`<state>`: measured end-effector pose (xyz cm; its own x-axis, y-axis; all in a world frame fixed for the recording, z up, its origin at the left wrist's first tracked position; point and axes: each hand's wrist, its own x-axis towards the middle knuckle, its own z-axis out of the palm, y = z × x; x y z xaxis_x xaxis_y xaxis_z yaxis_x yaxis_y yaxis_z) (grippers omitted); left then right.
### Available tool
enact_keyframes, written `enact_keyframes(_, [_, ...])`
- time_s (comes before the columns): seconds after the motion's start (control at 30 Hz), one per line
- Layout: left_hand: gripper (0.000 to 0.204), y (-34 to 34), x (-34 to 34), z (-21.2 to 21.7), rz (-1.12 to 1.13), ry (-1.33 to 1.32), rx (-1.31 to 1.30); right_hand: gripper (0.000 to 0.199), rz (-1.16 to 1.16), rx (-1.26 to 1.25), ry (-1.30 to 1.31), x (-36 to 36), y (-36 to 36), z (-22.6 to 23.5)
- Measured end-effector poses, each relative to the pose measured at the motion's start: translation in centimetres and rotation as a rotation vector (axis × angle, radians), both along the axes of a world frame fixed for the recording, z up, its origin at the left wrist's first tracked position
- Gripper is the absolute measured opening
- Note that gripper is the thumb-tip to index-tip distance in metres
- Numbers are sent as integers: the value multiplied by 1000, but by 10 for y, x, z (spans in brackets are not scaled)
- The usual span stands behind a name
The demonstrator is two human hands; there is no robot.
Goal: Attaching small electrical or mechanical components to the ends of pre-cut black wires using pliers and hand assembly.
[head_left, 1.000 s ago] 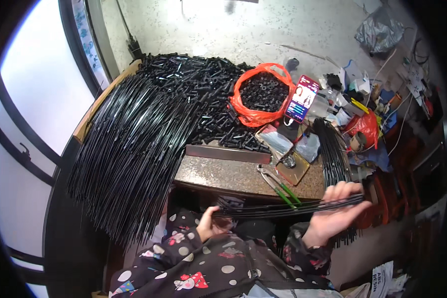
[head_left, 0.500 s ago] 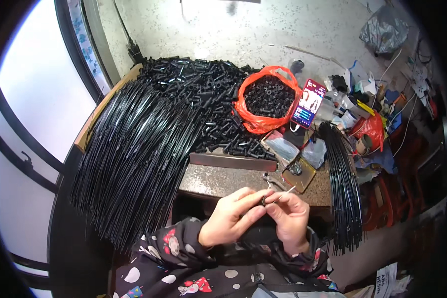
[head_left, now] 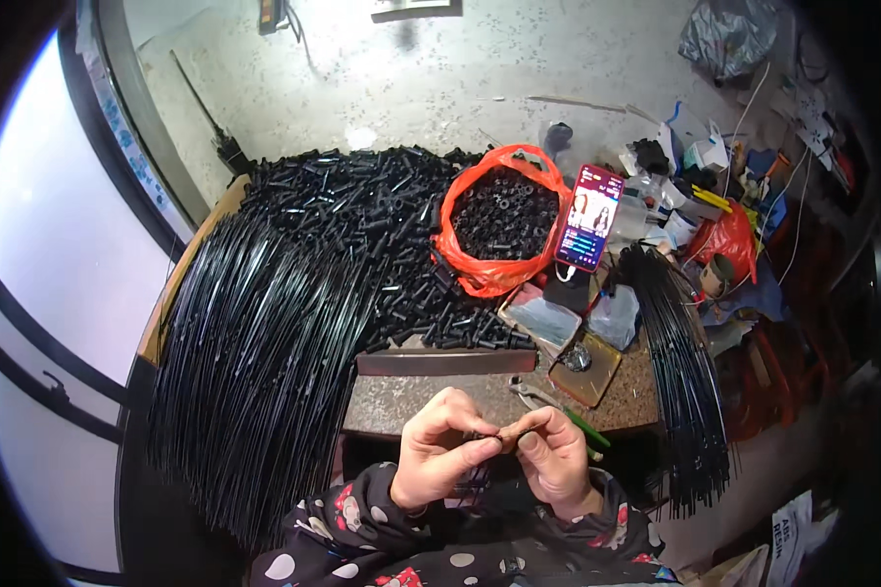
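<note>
My left hand (head_left: pixel 439 450) and my right hand (head_left: pixel 558 458) meet in front of the table's near edge. Thumbs and forefingers pinch together on both sides, with a small dark piece showing between them. Most of that piece is covered by the fingers, so its kind is hidden. Just beyond my right hand, pliers with green handles (head_left: pixel 579 425) lie at the table edge, partly behind the fingers.
Long thin black rods (head_left: pixel 264 362) spread over the left side; a smaller bundle (head_left: pixel 677 372) hangs at the right. Behind a metal bar (head_left: pixel 445 363) are heaped short black tubes (head_left: pixel 352 210). A red bag (head_left: pixel 485 277) holds black rings beside a propped phone (head_left: pixel 589 217) and shallow trays (head_left: pixel 543 321).
The view has shifted, so the table sits lower in the picture. My fingers have changed their hold on the small piece, and the green plier handles now show past my right hand.
</note>
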<state>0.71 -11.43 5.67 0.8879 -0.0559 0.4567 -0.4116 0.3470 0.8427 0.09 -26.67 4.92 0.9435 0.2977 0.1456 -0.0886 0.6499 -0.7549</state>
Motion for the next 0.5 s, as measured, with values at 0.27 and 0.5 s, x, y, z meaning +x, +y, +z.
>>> enact_keyframes(0.27, [21, -19, 170, -20, -41, 120, 252, 16, -304, -142, -62, 48, -17, -17])
enact_keyframes(0.5, [19, -5, 282, -61, 524, -24, 1262, 14, -412, -147, 116, 57, -33, -14])
